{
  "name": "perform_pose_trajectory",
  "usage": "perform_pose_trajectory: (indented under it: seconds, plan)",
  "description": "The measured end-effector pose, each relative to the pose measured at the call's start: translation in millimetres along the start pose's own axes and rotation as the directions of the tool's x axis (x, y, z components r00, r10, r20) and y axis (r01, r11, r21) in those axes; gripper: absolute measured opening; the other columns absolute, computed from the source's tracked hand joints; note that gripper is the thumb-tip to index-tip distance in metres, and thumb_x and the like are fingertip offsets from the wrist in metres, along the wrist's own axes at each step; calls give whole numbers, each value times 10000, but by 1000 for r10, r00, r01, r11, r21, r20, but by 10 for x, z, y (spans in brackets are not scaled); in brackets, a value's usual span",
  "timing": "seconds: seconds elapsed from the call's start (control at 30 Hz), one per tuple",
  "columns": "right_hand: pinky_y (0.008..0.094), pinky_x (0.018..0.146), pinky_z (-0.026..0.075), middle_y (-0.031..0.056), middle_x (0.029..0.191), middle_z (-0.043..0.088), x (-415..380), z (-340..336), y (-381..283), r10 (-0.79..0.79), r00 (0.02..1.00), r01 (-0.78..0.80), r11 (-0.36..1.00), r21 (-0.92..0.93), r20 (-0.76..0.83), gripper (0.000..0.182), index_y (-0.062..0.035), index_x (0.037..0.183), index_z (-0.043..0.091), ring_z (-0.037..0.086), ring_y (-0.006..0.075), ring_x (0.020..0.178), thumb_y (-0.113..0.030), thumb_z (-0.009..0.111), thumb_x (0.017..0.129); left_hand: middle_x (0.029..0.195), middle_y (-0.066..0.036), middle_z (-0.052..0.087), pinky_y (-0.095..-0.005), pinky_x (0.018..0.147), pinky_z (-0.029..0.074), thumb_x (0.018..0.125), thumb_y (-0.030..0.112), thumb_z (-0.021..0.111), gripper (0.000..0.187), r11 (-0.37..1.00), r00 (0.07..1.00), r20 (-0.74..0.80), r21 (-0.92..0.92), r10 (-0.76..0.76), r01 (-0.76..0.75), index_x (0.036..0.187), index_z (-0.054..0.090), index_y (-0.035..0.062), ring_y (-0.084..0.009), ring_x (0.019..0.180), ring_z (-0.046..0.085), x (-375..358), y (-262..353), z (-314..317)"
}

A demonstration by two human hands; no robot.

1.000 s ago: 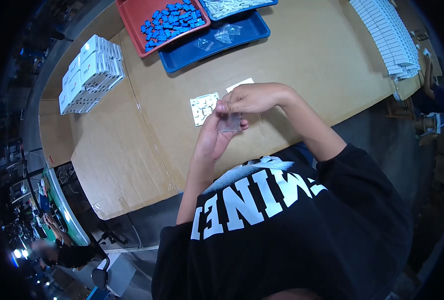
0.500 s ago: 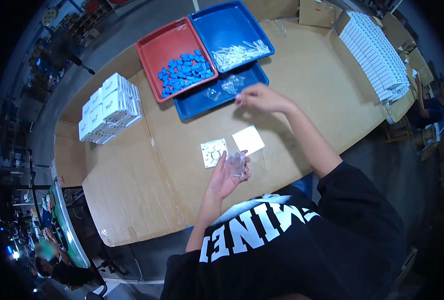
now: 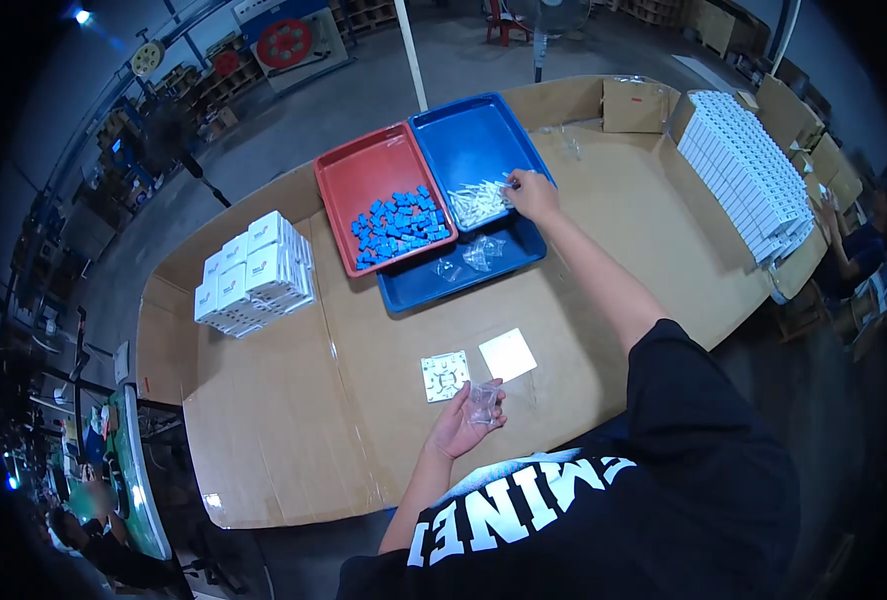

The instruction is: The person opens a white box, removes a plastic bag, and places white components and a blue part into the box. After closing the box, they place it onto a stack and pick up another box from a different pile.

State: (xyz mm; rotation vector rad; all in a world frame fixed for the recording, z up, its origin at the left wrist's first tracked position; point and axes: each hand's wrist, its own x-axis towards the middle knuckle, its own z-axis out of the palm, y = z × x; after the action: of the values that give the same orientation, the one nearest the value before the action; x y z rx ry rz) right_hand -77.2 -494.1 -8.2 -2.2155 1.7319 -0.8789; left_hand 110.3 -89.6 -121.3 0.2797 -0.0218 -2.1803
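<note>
My left hand (image 3: 461, 425) holds a small clear plastic bag (image 3: 482, 402) at the near part of the table. My right hand (image 3: 532, 192) is at the right edge of a pile of thin white pieces (image 3: 477, 203) in the upper blue tray (image 3: 474, 130); its fingers are pinched together, and what is between them is too small to name. Just beyond my left hand lie a white patterned square (image 3: 446, 377) and, to its right, a plain white square (image 3: 508, 356).
A red tray (image 3: 369, 170) holds many blue pieces (image 3: 399, 228). Under both trays, a lower blue tray (image 3: 424, 295) carries clear bags (image 3: 484, 252). White stacks stand left (image 3: 259, 275) and right (image 3: 744, 180). Other people sit at the far left and far right.
My right hand has moved forward from above the lower blue tray's edge to the white pieces. My left hand still holds the bag. The view has tilted up.
</note>
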Motion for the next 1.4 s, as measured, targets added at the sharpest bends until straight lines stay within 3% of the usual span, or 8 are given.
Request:
perform_pose_trajectory:
  seconds: [0.37,0.43,0.47,0.53,0.83,0.97,1.23,1.4]
  plan:
    - [416,859,539,107,944,785,173,107,147,33,995,-37,998,-45,-96,150,-106,973,798,739,293,882,-201,736,875,1255,-159,650,-473,980,524,1111,475,415,629,1000,1000,-28,16,-2,3,1527,419,3,-271,968,649,-8,-2,36]
    - [333,790,529,78,977,777,197,-17,43,221,970,-92,719,689,-101,145,-67,1025,781,693,192,822,-167,743,928,1260,-156,648,-474,983,520,1111,477,411,635,1000,1000,-23,22,-11,11,1533,412,3,-272,971,649,-23,-32,74]
    - [333,790,529,78,977,777,186,-137,-18,228,967,-93,722,686,-110,145,-67,1025,781,693,192,822,-167,743,928,1265,-154,647,-475,985,517,1112,478,408,640,999,1000,-17,32,1,-1,1539,404,2,-272,973,649,-13,-16,101]
    - [271,723,498,44,1037,750,-23,-679,-375,209,967,-141,-43,989,147,175,-48,1115,745,620,99,822,-157,731,979,1266,-153,645,-477,987,514,1112,480,405,642,999,1000,-27,48,-10,11,1540,403,1,-273,973,648,-12,-8,115]
    - [268,694,491,27,1045,739,-734,-1201,-772,-7,970,-222,-416,882,241,194,-87,1151,738,616,82,829,-215,716,1007,1268,-149,636,-454,1003,520,1116,473,409,618,998,1000,-19,58,0,1,1542,426,26,-263,1004,646,-28,-12,85]
    - [250,697,489,26,1055,740,-938,-1133,-798,27,961,-246,-382,891,277,209,-75,1167,735,612,74,829,-204,721,1002,1216,-128,670,-449,1010,520,1117,462,413,609,1000,1000,-2,3,14,-14,1547,419,31,-260,995,668,-25,-20,115]
    - [220,699,461,-1,949,736,-2226,-481,-556,52,949,-264,671,693,311,161,-8,1069,775,574,48,785,-87,773,928,1184,-108,698,-374,925,573,1105,554,377,681,973,981,-106,184,160,-139,1487,501,4,-231,968,693,-174,126,714]
    - [229,713,469,8,920,747,-3005,-447,-654,48,872,-422,578,698,487,162,-20,1072,799,597,59,805,-89,767,929,1205,-114,698,-364,908,580,1105,556,377,682,956,962,-152,223,225,-189,1456,538,-6,-224,988,698,-285,248,724]
